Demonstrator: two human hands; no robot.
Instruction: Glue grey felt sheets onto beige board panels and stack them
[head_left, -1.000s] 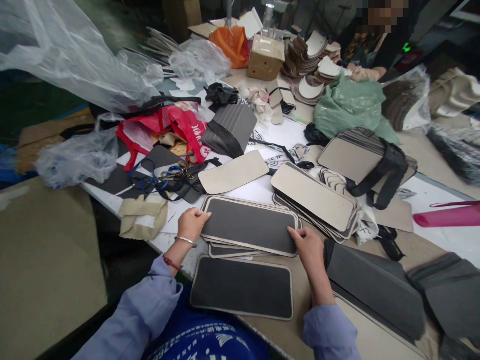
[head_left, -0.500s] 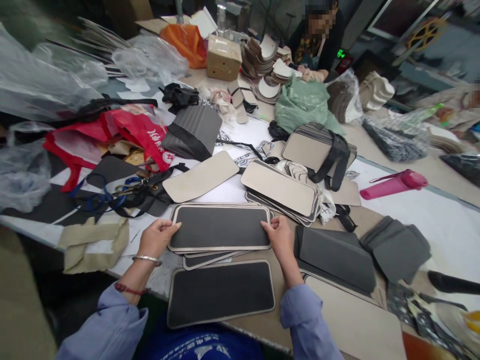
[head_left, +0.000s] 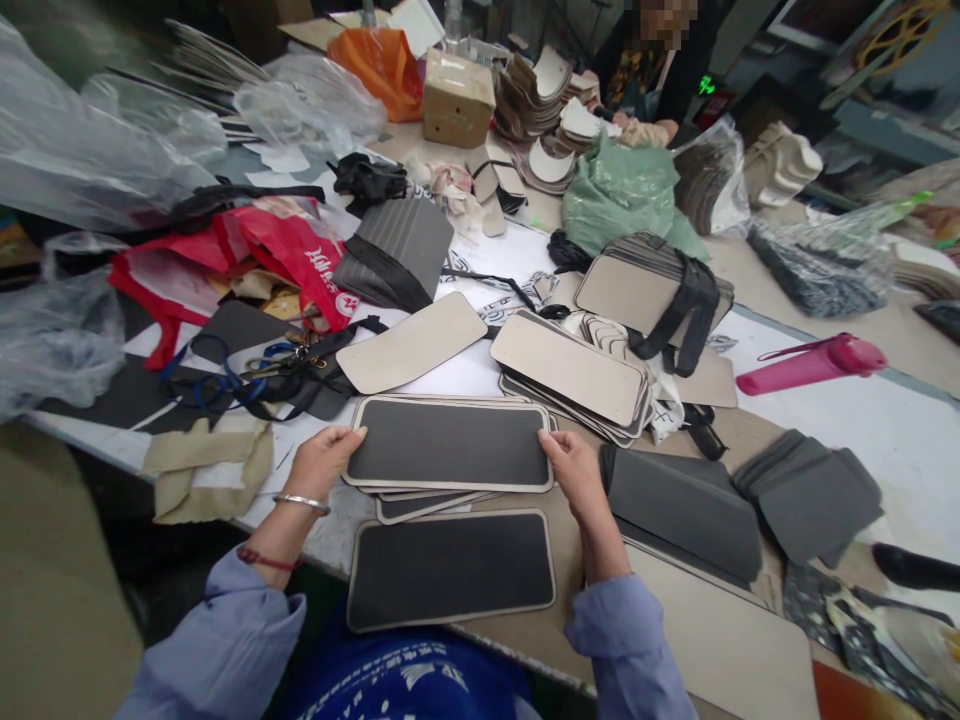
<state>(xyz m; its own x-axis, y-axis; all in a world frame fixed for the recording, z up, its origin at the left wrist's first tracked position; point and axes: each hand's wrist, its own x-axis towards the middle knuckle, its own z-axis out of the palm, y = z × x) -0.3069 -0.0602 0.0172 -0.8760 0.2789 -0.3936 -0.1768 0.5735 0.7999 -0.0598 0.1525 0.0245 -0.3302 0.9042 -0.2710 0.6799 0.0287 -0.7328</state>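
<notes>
Between my two hands is a dark grey rectangular panel (head_left: 450, 445) with rounded corners and a beige border. My left hand (head_left: 324, 462) pinches its left edge, thumb on top. The right edge is pinched by my right hand (head_left: 574, 466) in the same way. Beneath it lie more bordered panels (head_left: 409, 507), partly hidden. Closer to my body, a second dark panel with a beige border (head_left: 454, 570) lies flat near the table edge. Just beyond the held panel sit a stack of beige panels (head_left: 570, 365) and a single beige panel (head_left: 412, 342).
Right of my hand are stacked dark grey sheets (head_left: 682, 510) and smaller grey pieces (head_left: 814, 495). A pink bottle (head_left: 810, 365) lies farther right. Red bag (head_left: 247, 255), cardboard box (head_left: 457, 100) and green bag (head_left: 622, 195) stand beyond. A person (head_left: 652, 70) is across the table.
The view has shifted slightly, so most things appear a little further right. Both hands keep their pinch on the panel's ends; the panel itself shows no clear movement over the table.
</notes>
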